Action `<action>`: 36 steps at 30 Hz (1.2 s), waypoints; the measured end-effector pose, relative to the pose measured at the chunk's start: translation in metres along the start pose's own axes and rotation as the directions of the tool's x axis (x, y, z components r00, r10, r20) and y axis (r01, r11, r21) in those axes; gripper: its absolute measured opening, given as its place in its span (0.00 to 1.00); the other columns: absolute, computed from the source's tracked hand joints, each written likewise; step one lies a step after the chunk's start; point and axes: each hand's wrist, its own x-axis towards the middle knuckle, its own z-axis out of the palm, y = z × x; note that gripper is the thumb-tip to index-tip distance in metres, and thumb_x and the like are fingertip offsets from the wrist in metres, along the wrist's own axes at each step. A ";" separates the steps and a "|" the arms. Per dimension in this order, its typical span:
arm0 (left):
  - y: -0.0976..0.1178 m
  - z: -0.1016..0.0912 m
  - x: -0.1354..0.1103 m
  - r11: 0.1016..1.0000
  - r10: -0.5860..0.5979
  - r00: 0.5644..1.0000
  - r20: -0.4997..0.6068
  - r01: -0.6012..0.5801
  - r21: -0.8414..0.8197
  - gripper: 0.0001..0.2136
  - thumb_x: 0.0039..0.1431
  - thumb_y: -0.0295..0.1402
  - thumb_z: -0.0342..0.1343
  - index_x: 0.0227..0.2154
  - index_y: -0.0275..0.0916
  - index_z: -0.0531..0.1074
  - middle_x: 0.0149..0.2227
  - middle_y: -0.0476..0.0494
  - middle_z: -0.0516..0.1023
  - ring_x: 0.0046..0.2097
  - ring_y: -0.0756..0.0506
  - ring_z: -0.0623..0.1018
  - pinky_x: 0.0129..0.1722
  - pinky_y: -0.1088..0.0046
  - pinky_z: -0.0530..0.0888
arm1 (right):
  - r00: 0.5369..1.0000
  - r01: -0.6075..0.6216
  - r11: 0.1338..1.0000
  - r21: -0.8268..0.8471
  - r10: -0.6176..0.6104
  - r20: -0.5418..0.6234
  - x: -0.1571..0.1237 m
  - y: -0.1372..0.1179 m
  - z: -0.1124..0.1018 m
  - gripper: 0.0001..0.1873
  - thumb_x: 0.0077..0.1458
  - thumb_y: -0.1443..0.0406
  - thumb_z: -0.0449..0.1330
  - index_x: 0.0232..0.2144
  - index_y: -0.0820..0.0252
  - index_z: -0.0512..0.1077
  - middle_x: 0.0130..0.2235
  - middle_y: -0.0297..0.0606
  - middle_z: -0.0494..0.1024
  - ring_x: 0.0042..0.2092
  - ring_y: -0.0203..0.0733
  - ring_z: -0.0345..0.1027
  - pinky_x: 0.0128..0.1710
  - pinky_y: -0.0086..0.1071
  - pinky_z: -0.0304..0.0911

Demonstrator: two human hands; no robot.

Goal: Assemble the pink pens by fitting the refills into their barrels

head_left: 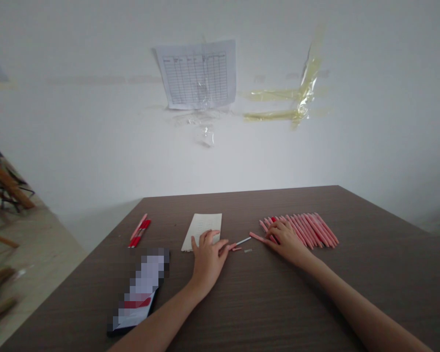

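My left hand [209,259] has its thumb and index finger closed on a pink pen piece [232,246] with a thin white rod [244,240], like a refill, sticking out to the right. Its other fingers spread over a cream paper pad [201,226]. Just below lie a small pink piece [237,249] and a small clear piece [248,251]. My right hand [285,240] pinches a pink tube [256,236], which looks like a pen barrel, its free end pointing left. That hand partly covers a row of pink pens [310,230] with a few red parts among them.
At the left of the brown table [264,303] lie red and pink pens [140,232]. Nearer stands a dark-edged flat device, perhaps a phone [141,293], its face blurred out. A printed sheet [201,73] is taped to the wall behind. Wooden furniture [9,188] is beyond the left edge.
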 end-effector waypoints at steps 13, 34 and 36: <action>-0.002 0.004 -0.002 1.000 -0.028 0.999 -0.040 0.028 -0.001 0.10 0.58 0.46 0.57 0.32 0.51 0.81 0.52 0.44 0.75 0.57 0.37 0.68 0.60 0.35 0.50 | 0.999 -0.005 0.999 -0.033 0.006 0.042 -0.001 0.015 0.004 0.12 0.60 0.55 0.57 0.35 0.54 0.76 0.43 0.42 0.75 0.53 0.49 0.63 0.61 0.57 0.47; 0.001 -0.003 0.002 0.997 0.006 1.000 -0.017 -0.007 -0.080 0.07 0.59 0.40 0.57 0.32 0.50 0.80 0.52 0.44 0.73 0.56 0.39 0.70 0.61 0.37 0.52 | 0.999 0.051 0.998 0.023 -0.051 -0.018 0.001 0.000 -0.004 0.09 0.60 0.59 0.57 0.36 0.52 0.77 0.42 0.42 0.75 0.50 0.50 0.66 0.57 0.53 0.55; 0.001 -0.002 0.002 0.995 0.026 0.999 -0.018 -0.028 -0.096 0.07 0.59 0.40 0.57 0.32 0.50 0.80 0.52 0.45 0.73 0.56 0.40 0.69 0.61 0.37 0.51 | 0.997 0.069 0.997 0.033 -0.069 -0.021 0.002 -0.003 -0.005 0.09 0.60 0.59 0.58 0.39 0.49 0.78 0.42 0.42 0.75 0.49 0.49 0.66 0.55 0.51 0.57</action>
